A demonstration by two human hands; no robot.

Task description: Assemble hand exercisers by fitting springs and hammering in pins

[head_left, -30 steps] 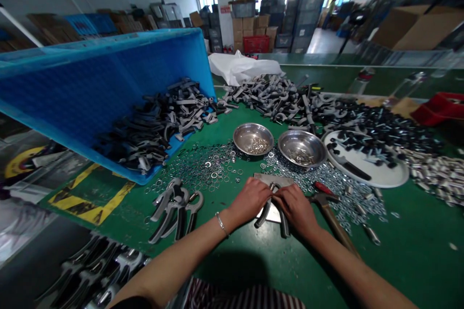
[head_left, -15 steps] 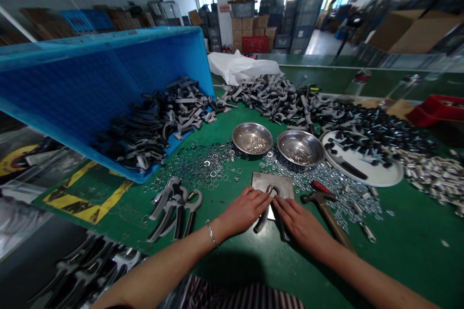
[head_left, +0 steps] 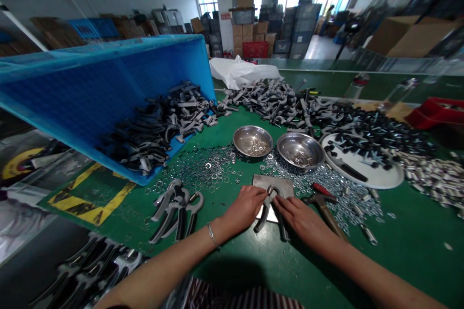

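A grey and black hand grip strengthener [head_left: 264,218] lies on a square metal plate [head_left: 261,181], its two handles spread toward me and a small spring near its top. My left hand [head_left: 248,205] has its fingertips closed on the upper left side, by the spring. From the right, my right hand [head_left: 299,217] holds the curved head and right handle, its fingers together and partly covering them. A claw hammer [head_left: 329,211] with a wooden handle lies just right of my right hand. Several similar strengtheners [head_left: 177,212] lie left of my left hand.
Two metal bowls [head_left: 237,148] of small parts stand beyond the plate, with loose washers [head_left: 213,174] around. A white plate [head_left: 393,178] holds black knobs with bolts. A tipped blue crate [head_left: 108,67] spills grey handles at left. Metal springs [head_left: 431,174] are heaped at right.
My fingertips have drawn slightly apart at the strengthener's top, showing more of it. The strengthener stays on the metal plate. The camera view has tilted up a little.
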